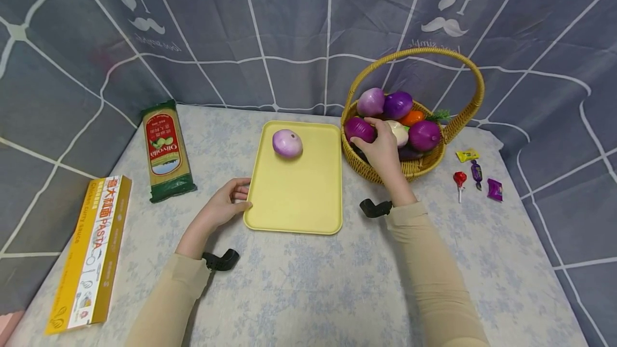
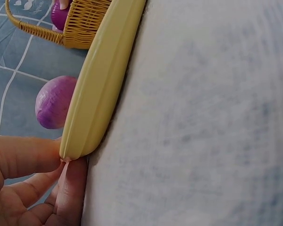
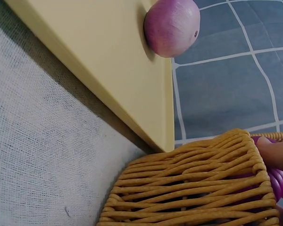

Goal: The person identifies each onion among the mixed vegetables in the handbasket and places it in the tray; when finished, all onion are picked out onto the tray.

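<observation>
My left hand point(image 1: 224, 202) pinches the left rim of a yellow tray point(image 1: 299, 197), thumb on the rim and fingers beneath, as the left wrist view shows. On the tray lies a pale purple-and-white round vegetable point(image 1: 287, 143), like a turnip or onion. At the right, my right hand point(image 1: 383, 149) reaches into a wicker basket point(image 1: 366, 171) and grips a dark red onion point(image 1: 355, 128) by its side. The right wrist view has this onion point(image 3: 277, 181) partly hidden behind the wicker wall and fingers.
The basket also holds another red onion point(image 1: 424, 136), a carrot point(image 1: 412, 118) and several other vegetables under a tall handle point(image 1: 414, 51). Candies point(image 1: 476, 171) and a red lollipop point(image 1: 460, 178) lie right of it. A pasta packet point(image 1: 167, 149) and a pasta box point(image 1: 90, 253) lie left.
</observation>
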The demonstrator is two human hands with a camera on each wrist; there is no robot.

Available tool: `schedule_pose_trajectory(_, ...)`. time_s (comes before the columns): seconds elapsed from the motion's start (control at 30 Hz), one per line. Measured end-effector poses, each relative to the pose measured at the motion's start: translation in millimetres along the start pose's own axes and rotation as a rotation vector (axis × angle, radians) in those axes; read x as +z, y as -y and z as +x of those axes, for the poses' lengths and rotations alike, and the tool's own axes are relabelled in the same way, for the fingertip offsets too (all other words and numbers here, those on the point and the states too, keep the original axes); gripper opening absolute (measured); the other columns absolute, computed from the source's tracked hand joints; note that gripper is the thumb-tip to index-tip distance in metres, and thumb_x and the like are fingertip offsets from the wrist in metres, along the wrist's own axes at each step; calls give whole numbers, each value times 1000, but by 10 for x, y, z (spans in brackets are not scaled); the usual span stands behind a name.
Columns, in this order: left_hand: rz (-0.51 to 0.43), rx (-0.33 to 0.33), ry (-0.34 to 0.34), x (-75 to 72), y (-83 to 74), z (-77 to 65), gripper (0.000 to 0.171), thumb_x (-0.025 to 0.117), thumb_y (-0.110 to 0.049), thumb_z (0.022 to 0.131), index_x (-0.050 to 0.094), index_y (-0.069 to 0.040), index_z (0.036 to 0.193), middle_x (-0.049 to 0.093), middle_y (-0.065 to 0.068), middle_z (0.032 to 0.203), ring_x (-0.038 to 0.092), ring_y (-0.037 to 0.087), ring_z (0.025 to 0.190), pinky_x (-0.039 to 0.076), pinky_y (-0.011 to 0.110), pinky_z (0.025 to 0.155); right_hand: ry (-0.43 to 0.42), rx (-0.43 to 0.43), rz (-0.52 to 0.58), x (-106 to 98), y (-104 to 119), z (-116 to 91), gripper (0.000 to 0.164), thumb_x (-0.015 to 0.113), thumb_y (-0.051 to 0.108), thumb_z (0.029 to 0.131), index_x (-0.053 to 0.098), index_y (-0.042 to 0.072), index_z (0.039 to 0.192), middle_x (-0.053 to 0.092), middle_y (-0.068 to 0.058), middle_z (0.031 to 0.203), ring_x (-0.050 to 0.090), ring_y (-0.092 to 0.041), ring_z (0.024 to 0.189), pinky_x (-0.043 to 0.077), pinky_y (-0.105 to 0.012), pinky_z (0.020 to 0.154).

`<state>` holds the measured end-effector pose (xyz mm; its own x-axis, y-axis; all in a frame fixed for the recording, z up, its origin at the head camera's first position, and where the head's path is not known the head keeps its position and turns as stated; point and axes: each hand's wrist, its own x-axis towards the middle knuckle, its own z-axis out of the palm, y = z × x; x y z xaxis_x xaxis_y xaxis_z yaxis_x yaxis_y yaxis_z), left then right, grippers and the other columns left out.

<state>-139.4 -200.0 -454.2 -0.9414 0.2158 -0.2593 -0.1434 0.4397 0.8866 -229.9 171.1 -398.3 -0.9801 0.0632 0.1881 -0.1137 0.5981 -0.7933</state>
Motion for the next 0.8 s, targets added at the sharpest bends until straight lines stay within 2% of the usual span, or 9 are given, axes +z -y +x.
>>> schedule_pose_trajectory(0.43,-1,-23,-6,11,-4,-6,61,63,2,96,38,4,151,51,21,123,52,33,111,45,43,93,-66,-31,25,-77,58,-117,58,82,17,88,57,1,138,56,-19,135,51,-35,125,41,-47,106)
schedule_pose_trajectory(0.63,4,-10,-4,2,-13,-9,61,63,3,95,37,5,151,51,22,124,52,34,112,45,43,92,-76,-29,127,-124,118,-180,57,81,15,88,58,1,138,55,-19,134,55,-34,121,49,-47,97)
schedule_pose_trajectory(0.8,5,-7,2,7,-10,-6,60,62,3,96,37,5,151,51,22,124,51,35,112,44,44,93,-79,-25,208,-142,184,-234,56,81,14,88,58,0,138,56,-18,134,59,-33,119,51,-45,95)
